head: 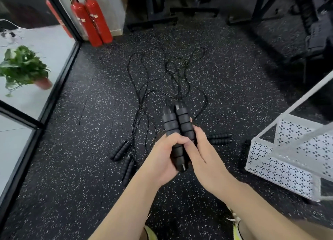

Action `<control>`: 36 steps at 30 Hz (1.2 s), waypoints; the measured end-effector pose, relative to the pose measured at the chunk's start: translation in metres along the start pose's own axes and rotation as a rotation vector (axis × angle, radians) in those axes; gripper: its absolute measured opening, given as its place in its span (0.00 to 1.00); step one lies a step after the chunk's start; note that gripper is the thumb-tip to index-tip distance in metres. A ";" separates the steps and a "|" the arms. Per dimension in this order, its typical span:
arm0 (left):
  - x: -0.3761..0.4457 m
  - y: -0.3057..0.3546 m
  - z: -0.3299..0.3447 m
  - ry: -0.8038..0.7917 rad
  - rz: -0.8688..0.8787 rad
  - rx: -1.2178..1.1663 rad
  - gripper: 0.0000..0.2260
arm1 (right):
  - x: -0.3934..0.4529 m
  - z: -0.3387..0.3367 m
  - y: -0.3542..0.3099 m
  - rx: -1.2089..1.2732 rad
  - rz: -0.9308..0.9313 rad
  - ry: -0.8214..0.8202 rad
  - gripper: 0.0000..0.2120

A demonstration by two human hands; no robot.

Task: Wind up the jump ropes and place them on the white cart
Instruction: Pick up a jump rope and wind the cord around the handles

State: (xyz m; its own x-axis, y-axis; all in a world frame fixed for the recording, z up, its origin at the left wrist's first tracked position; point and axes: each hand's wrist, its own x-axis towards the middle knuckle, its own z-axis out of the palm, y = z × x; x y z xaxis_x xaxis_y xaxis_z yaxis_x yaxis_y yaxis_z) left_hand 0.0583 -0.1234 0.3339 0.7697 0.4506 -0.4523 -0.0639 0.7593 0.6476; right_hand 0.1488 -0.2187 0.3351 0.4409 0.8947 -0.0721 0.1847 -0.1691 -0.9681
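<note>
Both hands, the left hand (163, 160) and right hand (203, 160), curl their fingers round two black foam jump-rope handles (177, 130) held side by side above the speckled floor (72, 149), their cords (144, 88) trailing ahead, with the white cart (281, 169) just right.

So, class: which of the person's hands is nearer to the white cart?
Right. The right hand grips the paired handles on the side facing the white cart, which stands off to its right; the left hand holds them from the far side.
</note>
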 end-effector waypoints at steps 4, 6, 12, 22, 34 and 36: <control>0.004 0.007 -0.006 -0.016 0.028 -0.016 0.23 | 0.016 0.003 0.001 -0.055 -0.015 -0.054 0.17; 0.007 0.009 -0.012 -0.005 0.040 -0.009 0.25 | 0.020 0.004 0.003 -0.068 -0.008 -0.105 0.16; 0.012 0.004 -0.021 0.157 0.102 0.235 0.15 | 0.029 -0.015 0.007 -0.571 -0.044 -0.233 0.12; 0.009 -0.002 -0.032 0.285 0.133 1.576 0.26 | 0.051 -0.041 0.026 -0.913 -0.162 -0.111 0.41; 0.017 0.001 -0.029 0.408 0.245 1.464 0.23 | 0.067 -0.057 0.032 -0.721 -0.123 -0.041 0.07; 0.020 0.000 -0.026 0.410 0.249 1.272 0.17 | 0.068 -0.055 0.035 -0.643 -0.192 0.022 0.09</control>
State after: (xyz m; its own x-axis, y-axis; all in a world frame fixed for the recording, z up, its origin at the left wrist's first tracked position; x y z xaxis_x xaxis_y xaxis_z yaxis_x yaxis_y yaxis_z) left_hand 0.0572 -0.1019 0.3084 0.5669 0.7864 -0.2452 0.6248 -0.2165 0.7502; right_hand 0.2335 -0.1864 0.3097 0.3645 0.9260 0.0983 0.7451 -0.2267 -0.6273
